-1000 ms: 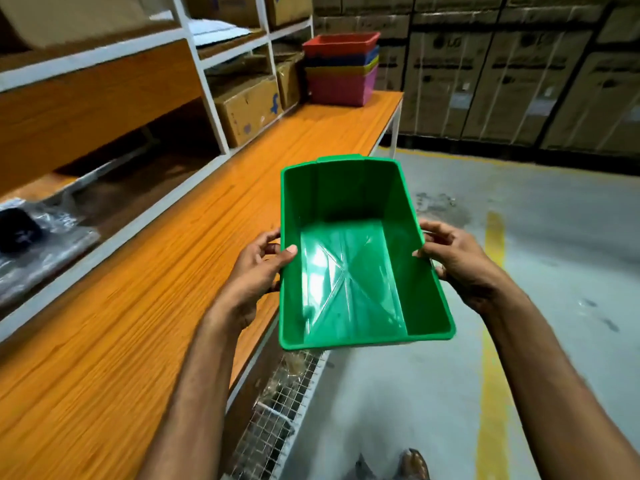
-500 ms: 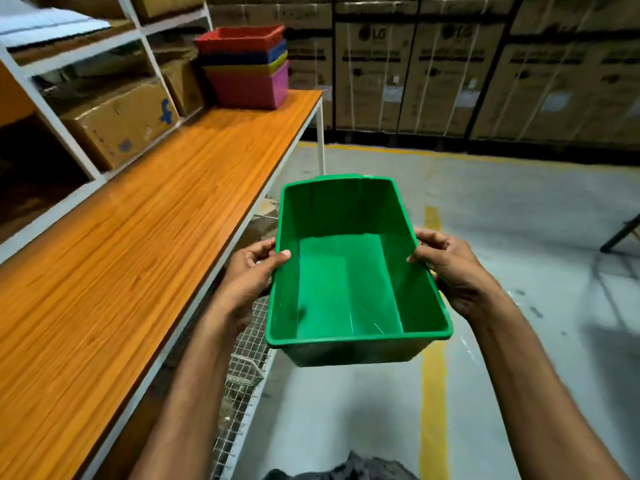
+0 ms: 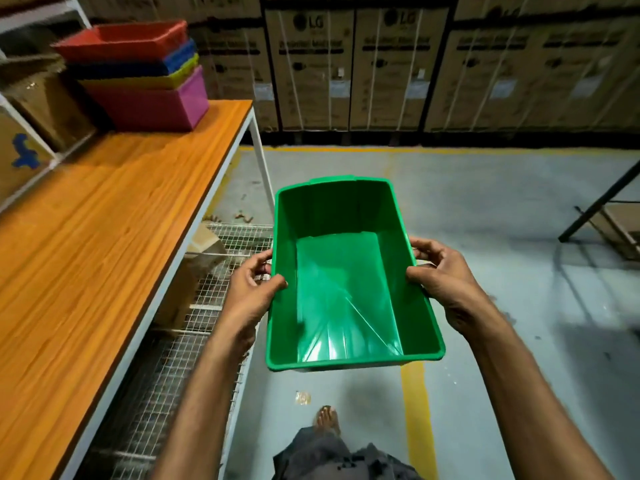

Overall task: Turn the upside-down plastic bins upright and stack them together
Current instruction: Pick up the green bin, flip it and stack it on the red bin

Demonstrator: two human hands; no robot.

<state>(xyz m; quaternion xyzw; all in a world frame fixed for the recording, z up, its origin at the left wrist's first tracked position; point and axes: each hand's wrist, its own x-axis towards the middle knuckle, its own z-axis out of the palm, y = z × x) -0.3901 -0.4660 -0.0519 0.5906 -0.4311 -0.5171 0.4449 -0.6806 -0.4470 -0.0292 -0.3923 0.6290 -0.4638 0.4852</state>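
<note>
Green bin [image 3: 346, 289], upright, gripped by left hand [image 3: 251, 292] and right hand [image 3: 445, 285], probably bound for the stack [image 3: 138, 74] at the counter's far end.

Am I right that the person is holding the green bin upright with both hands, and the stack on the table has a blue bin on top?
Not quite: the head view shows a red bin topping the stack; blue sits beneath it. Left hand and right hand do hold the green bin upright.

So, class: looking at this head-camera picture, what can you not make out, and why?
- Fingers of the left hand and right hand: behind the green bin walls.
- Stack of bins: the lower bins' insides are hidden by those nested above.
- Print on the cardboard cartons: blurred.
</note>
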